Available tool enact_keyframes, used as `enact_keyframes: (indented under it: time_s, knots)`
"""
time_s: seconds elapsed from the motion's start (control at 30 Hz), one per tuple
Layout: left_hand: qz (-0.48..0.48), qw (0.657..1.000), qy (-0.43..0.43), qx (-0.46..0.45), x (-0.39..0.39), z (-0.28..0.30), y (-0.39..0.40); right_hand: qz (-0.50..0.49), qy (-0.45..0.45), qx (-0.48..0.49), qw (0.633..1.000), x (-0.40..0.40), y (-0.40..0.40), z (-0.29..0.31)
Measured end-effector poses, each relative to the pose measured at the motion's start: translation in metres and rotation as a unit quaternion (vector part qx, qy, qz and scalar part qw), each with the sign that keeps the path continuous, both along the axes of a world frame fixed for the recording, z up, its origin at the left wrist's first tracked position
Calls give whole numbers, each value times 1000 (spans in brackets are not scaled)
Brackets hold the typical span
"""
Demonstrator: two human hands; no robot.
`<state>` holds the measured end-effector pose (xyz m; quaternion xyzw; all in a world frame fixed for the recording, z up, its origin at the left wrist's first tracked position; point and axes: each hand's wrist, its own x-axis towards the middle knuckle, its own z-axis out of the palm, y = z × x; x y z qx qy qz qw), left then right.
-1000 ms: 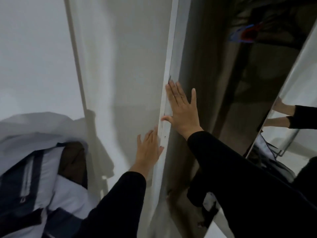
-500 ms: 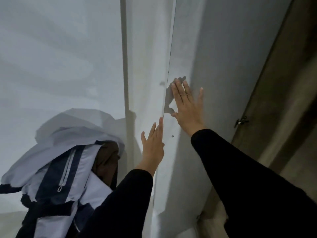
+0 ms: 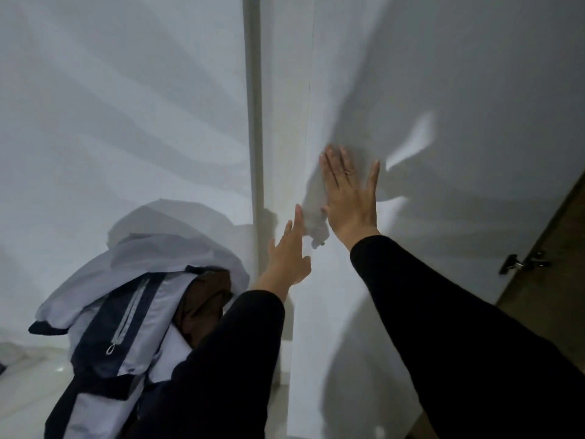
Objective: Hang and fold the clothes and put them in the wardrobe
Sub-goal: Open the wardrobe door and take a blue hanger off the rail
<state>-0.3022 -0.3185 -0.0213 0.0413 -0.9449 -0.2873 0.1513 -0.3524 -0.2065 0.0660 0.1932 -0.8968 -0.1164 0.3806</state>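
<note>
My right hand (image 3: 349,198) lies flat, fingers spread, against a white wardrobe door (image 3: 443,137) that stands shut. My left hand (image 3: 289,253) reaches toward the same door near its left edge, fingers extended and apart, holding nothing. Both arms wear black sleeves. A pile of clothes (image 3: 133,299) sits at lower left: a white and navy zip jacket, a white garment on top and something brown underneath.
A narrow vertical frame post (image 3: 257,122) separates the door from a white panel (image 3: 120,106) on the left. A brown wooden surface with a small metal handle (image 3: 522,264) shows at the right edge. Pale floor lies at the lower left.
The white door has swung shut under my right hand, hiding the dark wardrobe interior and the mirror seen a second ago. Both hands stayed on the door.
</note>
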Motion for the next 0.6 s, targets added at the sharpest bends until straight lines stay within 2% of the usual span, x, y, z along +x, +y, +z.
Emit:
enact_keyframes:
  time_s: [0.1, 0.4, 0.47, 0.6]
  knots:
    - [7, 1000, -18, -1, -11, 1, 0, -20, 18, 10, 1000, -9, -3, -6]
    - [22, 1000, -20, -3, -22, -1, 3, -24, -29, 22, 999, -16, 2, -3]
    - [28, 998, 13, -49, -21, 0, 6, -33, -17, 19, 999, -16, 4, -3]
    - [31, 969, 172, -176, -23, 6, 20, -64, 0, -21, 998, -7, 24, 5]
